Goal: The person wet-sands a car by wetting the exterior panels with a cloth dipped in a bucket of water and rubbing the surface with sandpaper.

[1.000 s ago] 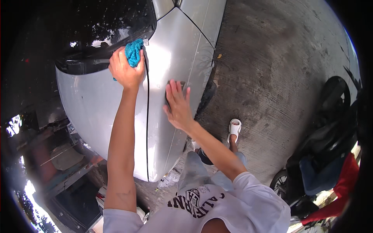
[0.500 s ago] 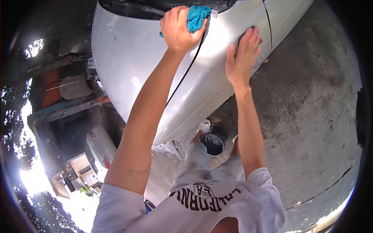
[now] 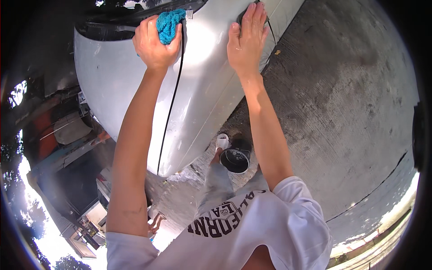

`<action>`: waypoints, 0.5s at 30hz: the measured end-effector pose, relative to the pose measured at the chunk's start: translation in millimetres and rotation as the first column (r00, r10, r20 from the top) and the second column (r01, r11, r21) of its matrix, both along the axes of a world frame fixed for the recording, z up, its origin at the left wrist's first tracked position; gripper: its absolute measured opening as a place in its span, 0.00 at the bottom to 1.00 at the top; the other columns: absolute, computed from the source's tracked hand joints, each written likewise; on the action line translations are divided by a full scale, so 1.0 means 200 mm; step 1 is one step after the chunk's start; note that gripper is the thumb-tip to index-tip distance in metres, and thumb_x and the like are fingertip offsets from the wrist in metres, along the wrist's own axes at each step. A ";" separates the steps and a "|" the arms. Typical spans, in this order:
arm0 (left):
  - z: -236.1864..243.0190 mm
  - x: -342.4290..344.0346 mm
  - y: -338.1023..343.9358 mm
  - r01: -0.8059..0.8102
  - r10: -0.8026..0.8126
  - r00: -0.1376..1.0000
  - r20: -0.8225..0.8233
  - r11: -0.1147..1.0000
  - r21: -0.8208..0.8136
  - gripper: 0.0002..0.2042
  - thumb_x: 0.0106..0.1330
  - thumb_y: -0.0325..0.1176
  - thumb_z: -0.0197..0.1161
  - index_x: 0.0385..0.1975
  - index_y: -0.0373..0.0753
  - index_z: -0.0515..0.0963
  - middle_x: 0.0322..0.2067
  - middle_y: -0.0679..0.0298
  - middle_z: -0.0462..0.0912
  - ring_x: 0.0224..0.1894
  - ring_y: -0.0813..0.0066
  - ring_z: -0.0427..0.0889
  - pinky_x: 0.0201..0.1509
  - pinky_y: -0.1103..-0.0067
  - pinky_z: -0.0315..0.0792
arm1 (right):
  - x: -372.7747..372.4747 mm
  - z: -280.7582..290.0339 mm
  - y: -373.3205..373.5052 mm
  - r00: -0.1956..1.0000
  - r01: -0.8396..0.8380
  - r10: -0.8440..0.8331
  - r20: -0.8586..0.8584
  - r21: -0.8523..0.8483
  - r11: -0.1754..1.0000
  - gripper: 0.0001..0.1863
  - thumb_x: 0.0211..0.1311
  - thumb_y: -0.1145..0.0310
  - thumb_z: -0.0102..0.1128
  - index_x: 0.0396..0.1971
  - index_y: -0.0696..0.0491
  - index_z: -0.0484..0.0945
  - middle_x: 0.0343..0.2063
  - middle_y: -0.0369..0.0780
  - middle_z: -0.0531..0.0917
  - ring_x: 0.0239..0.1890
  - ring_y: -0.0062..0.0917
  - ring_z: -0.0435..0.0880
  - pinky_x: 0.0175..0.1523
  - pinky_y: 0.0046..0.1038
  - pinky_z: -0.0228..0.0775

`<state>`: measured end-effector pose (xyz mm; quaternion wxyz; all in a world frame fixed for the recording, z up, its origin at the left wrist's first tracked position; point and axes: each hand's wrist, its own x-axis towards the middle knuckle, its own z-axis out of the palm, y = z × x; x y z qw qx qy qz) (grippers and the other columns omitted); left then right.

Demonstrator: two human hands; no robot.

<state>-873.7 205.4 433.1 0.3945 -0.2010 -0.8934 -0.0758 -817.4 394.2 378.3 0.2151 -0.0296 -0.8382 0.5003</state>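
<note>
Blue cloth [image 3: 171, 27]: was grasped in the left hand [image 3: 155, 45] near the car [image 3: 121, 85] windscreen's edge, bunched presumably for fuller grip. Dark pad [image 3: 241, 18]: was partly covered by the flattened, unclenched right hand [image 3: 248, 42], apparently to spread pressure. Black bucket [image 3: 237, 166]: was set beside a shoe [image 3: 222, 141], presumably for easy reach; pale contents could not be identified.

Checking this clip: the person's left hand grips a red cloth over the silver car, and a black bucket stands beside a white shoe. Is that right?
Not quite: the cloth is blue, as the head view shows. The left hand does grip it over the silver car, and a black bucket stands beside a white shoe.
</note>
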 end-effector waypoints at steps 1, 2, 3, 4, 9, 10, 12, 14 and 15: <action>-0.01 0.01 -0.01 0.010 -0.010 1.000 0.000 1.000 0.011 0.20 0.50 0.44 0.73 0.39 0.43 0.78 0.39 0.66 0.79 0.41 0.63 0.78 0.45 0.68 0.69 | -0.03 0.00 0.02 0.998 0.048 -0.050 -0.042 -0.047 0.998 0.37 0.68 0.64 0.49 0.72 0.59 0.47 0.73 0.53 0.47 0.75 0.53 0.43 0.72 0.60 0.34; -0.02 0.02 -0.01 -0.005 0.005 1.000 0.008 1.000 -0.002 0.20 0.50 0.44 0.74 0.39 0.43 0.78 0.39 0.66 0.79 0.41 0.63 0.78 0.45 0.67 0.69 | 0.11 -0.03 -0.11 0.996 0.065 -0.060 0.064 -0.083 0.994 0.37 0.69 0.62 0.47 0.73 0.60 0.46 0.73 0.54 0.45 0.75 0.53 0.40 0.73 0.59 0.33; -0.01 0.01 -0.02 -0.018 0.018 1.000 0.004 1.000 -0.020 0.20 0.50 0.44 0.74 0.39 0.43 0.78 0.40 0.66 0.79 0.41 0.63 0.78 0.45 0.67 0.69 | 0.35 -0.09 -0.28 0.994 0.010 0.002 0.113 -0.111 0.994 0.39 0.68 0.60 0.48 0.72 0.61 0.45 0.73 0.57 0.43 0.75 0.55 0.38 0.72 0.60 0.31; -0.01 0.02 0.00 -0.027 0.027 0.999 0.018 1.000 -0.015 0.20 0.50 0.44 0.74 0.40 0.43 0.78 0.40 0.66 0.79 0.42 0.62 0.78 0.45 0.67 0.69 | 0.64 -0.20 -0.46 0.977 -0.059 0.085 0.196 -0.138 0.989 0.41 0.68 0.57 0.48 0.72 0.63 0.44 0.72 0.59 0.42 0.75 0.57 0.36 0.71 0.63 0.29; 0.01 0.04 -0.04 -0.033 0.034 0.999 0.034 0.999 -0.025 0.19 0.50 0.44 0.74 0.39 0.43 0.78 0.40 0.65 0.80 0.42 0.62 0.78 0.44 0.67 0.69 | 0.82 -0.29 -0.57 0.956 -0.127 0.165 0.244 -0.164 0.978 0.41 0.70 0.51 0.43 0.72 0.64 0.44 0.73 0.58 0.43 0.75 0.57 0.37 0.70 0.65 0.28; 0.02 0.03 -0.03 -0.024 0.024 1.000 0.010 1.000 -0.019 0.19 0.50 0.44 0.74 0.39 0.43 0.78 0.40 0.65 0.80 0.42 0.62 0.78 0.44 0.67 0.69 | 0.51 -0.17 -0.35 0.984 -0.030 0.059 0.169 -0.171 0.985 0.39 0.73 0.52 0.40 0.72 0.62 0.44 0.74 0.55 0.43 0.75 0.54 0.38 0.71 0.62 0.28; 0.01 0.02 0.02 -0.020 0.020 1.000 -0.012 1.000 -0.007 0.20 0.51 0.46 0.74 0.38 0.43 0.78 0.40 0.67 0.79 0.42 0.63 0.77 0.44 0.67 0.69 | 0.26 -0.11 -0.12 0.987 0.066 -0.046 0.152 -0.133 0.989 0.38 0.74 0.52 0.37 0.73 0.61 0.42 0.74 0.53 0.43 0.76 0.52 0.37 0.73 0.58 0.27; 0.00 0.03 0.01 -0.012 0.012 1.000 -0.017 1.000 -0.001 0.20 0.51 0.47 0.73 0.38 0.43 0.78 0.40 0.67 0.79 0.42 0.63 0.77 0.44 0.67 0.69 | 0.35 -0.12 -0.20 0.986 0.082 -0.060 0.154 -0.137 0.987 0.38 0.74 0.53 0.39 0.73 0.60 0.42 0.74 0.53 0.42 0.76 0.51 0.36 0.73 0.57 0.26; 0.00 0.01 0.02 -0.026 0.025 0.999 -0.040 1.000 -0.011 0.20 0.51 0.48 0.73 0.38 0.43 0.78 0.39 0.68 0.79 0.42 0.64 0.77 0.44 0.67 0.69 | 0.37 -0.13 -0.24 0.988 0.082 -0.062 0.140 -0.139 0.987 0.38 0.74 0.54 0.40 0.73 0.60 0.42 0.74 0.53 0.42 0.76 0.51 0.36 0.73 0.56 0.26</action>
